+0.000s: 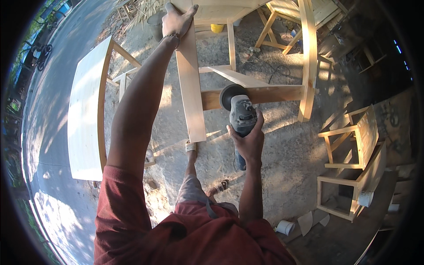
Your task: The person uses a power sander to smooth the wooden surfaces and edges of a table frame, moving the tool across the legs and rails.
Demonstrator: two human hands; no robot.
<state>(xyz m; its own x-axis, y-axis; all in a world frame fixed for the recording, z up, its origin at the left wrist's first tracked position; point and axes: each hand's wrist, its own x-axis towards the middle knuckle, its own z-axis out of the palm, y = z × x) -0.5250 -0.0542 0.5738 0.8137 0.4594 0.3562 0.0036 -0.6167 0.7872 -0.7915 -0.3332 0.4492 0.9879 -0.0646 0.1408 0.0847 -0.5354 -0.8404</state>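
A pale wooden table frame, lying tipped with its legs toward me, fills the upper middle. My left hand (178,21) reaches far forward and grips the upper end of its near left leg (189,84), with the thumb on the right edge. My right hand (250,140) is wrapped around the body of a grey and black angle grinder (242,115). The tool's round sanding disc (231,93) is at the crossbar (276,93) between the two legs, overlapping its left part. Whether the disc touches the wood I cannot tell. The right leg (307,66) stands beyond the crossbar's other end.
A wooden table (86,110) stands on the left beside the road (48,128). Wooden stools (349,137) lie on the right. A yellow bucket (217,28) sits behind the frame, and a cable (276,68) trails on the ground. A white container (285,227) lies at lower right.
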